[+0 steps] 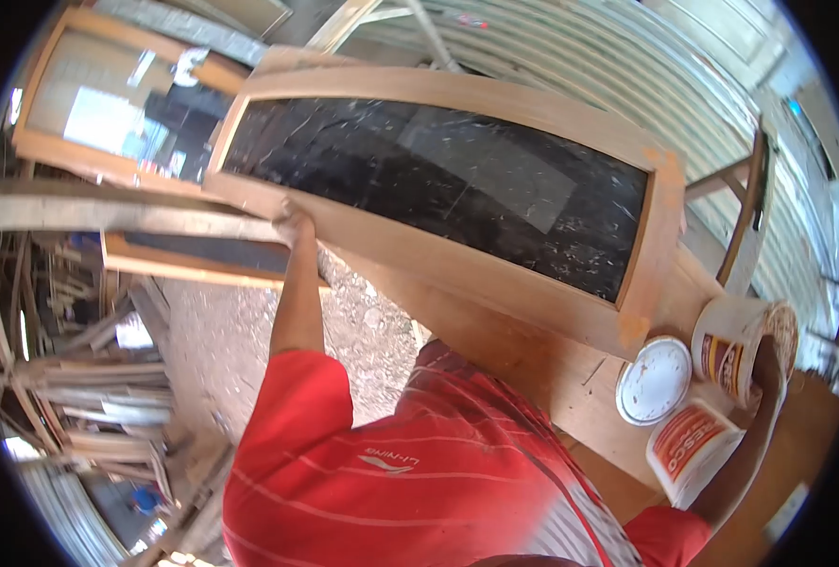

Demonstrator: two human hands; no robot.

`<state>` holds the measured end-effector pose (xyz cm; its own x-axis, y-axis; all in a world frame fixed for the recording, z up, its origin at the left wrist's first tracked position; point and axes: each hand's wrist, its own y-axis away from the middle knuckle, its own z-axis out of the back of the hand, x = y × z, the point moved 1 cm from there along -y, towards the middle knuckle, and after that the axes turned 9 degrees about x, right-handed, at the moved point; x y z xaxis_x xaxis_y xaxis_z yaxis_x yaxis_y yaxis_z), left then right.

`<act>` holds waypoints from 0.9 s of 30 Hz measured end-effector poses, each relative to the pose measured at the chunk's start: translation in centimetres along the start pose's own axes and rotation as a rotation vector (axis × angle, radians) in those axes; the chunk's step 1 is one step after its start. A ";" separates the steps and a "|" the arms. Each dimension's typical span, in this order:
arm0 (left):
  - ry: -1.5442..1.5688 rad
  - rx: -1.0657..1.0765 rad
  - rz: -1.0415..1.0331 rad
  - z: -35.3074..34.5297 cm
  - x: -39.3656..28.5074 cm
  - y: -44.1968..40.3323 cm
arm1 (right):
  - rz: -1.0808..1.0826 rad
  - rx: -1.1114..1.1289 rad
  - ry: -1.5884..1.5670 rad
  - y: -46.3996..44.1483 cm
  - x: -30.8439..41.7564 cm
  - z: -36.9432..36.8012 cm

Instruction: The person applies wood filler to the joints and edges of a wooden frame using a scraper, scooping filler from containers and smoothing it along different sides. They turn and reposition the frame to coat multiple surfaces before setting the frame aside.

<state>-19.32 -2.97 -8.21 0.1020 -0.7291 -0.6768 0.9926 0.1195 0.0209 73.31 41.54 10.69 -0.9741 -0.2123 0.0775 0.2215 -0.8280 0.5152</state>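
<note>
A wooden door [410, 231] with a dark glossy panel [438, 189] lies aslant before me on a wooden bench. My left hand [294, 223] is closed on its near edge, toward the left end. Off to the right, my right hand [767, 370] is at the mouth of a tilted, stained bucket [720, 364]; its fingers are hidden, so I cannot tell what they hold. A white round lid [654, 381] and a second white bucket with red lettering [692, 444] sit beside that one. Orange-brown patches mark the door's right end.
Another framed panel [37, 142] stands at the upper left, with a timber beam [127, 210] below it. Stacked wood pieces [108, 392] fill the left side. Shavings cover the floor [221, 340]. Corrugated metal sheeting [608, 76] is behind the door, near a wooden trestle [745, 203].
</note>
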 end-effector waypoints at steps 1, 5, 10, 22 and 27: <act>0.123 0.016 -0.014 0.1 -0.1 0.6 | -0.003 0.006 0.000 0.3 -0.2 0.1; 0.194 -0.074 -0.074 0.3 -0.1 2.1 | 0.037 0.009 -0.037 0.2 -0.2 1.0; -0.210 0.086 -0.221 -1.4 4.3 -4.7 | 0.080 -0.030 -0.120 5.2 -0.6 1.9; 0.172 0.265 -0.225 -2.1 -1.4 -5.5 | -0.163 -0.500 -0.425 15.4 3.5 1.9; 0.034 0.114 -0.327 -2.6 2.3 -4.0 | 0.021 -0.719 -0.563 16.5 6.0 -1.6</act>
<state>-23.25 -3.42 -11.75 -0.2230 -0.6931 -0.6855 0.9735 -0.1944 -0.1201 71.20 25.77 18.28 -0.8062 -0.1027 0.5827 0.0303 -0.9907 -0.1326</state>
